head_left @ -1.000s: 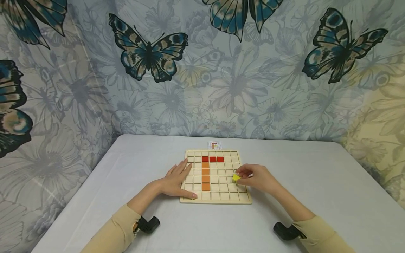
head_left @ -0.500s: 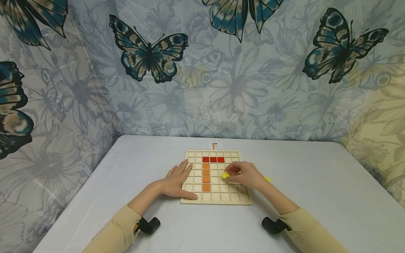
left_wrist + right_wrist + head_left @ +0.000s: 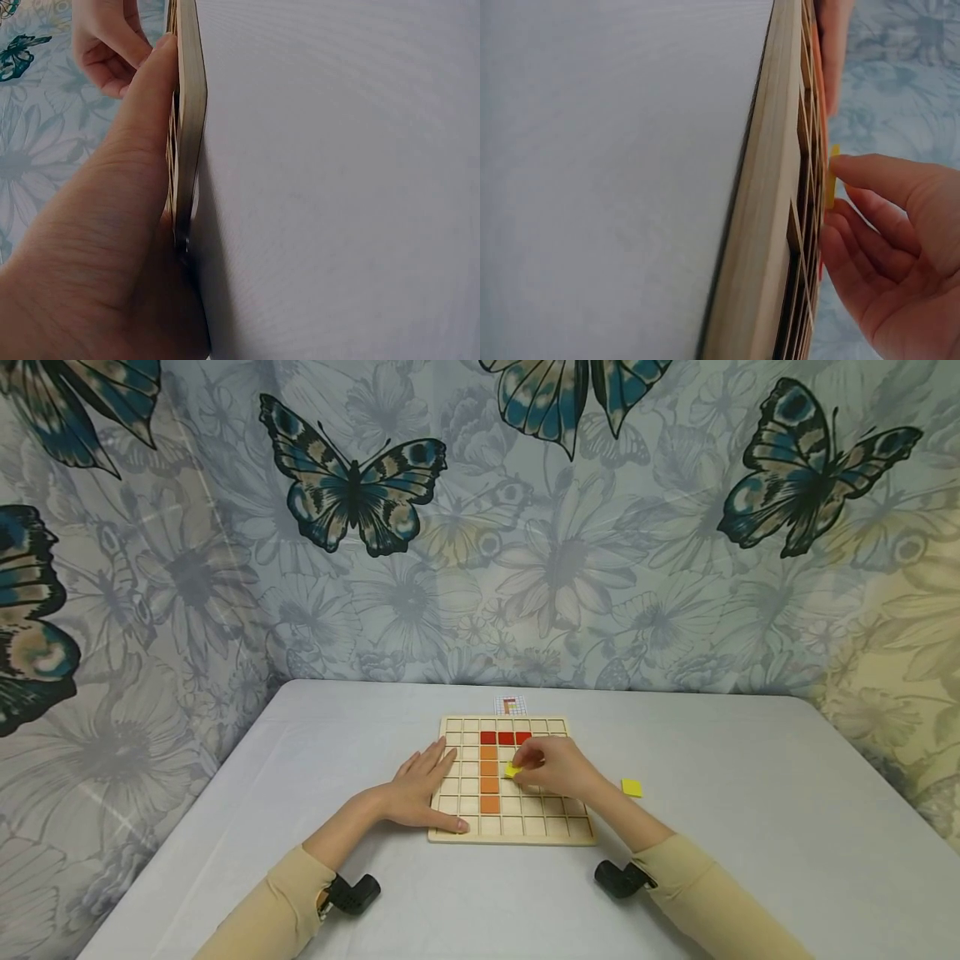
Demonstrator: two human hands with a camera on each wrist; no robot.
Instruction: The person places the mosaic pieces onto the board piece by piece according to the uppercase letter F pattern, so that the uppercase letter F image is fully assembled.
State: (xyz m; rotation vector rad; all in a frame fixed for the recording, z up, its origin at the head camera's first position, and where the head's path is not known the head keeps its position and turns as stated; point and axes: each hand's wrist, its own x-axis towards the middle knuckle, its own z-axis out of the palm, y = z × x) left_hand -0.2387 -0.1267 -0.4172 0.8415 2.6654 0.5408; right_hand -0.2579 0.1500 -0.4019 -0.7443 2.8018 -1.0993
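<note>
A wooden grid board (image 3: 465, 838) lies on the table, with a row of red square tiles (image 3: 506, 738) near its top and a column of orange tiles (image 3: 489, 785) below the leftmost red one. My right hand (image 3: 558, 766) pinches a yellow square tile (image 3: 512, 771) just right of the orange column; in the right wrist view this yellow tile (image 3: 832, 177) stands on edge between thumb and fingers, close to the grid. With fingers spread, my left hand (image 3: 416, 789) rests on the board's left edge, its thumb near the lower left corner.
Another yellow tile (image 3: 632, 787) lies on the white table (image 3: 742, 793) right of the board, beside my right forearm. A small printed pattern card (image 3: 511, 705) lies behind the board's far edge. A butterfly-patterned backdrop (image 3: 465, 610) rises behind the table.
My right hand has moved left across the board with the yellow tile, toward the orange column. The other yellow tile has come into view behind the forearm. My left hand stays in place.
</note>
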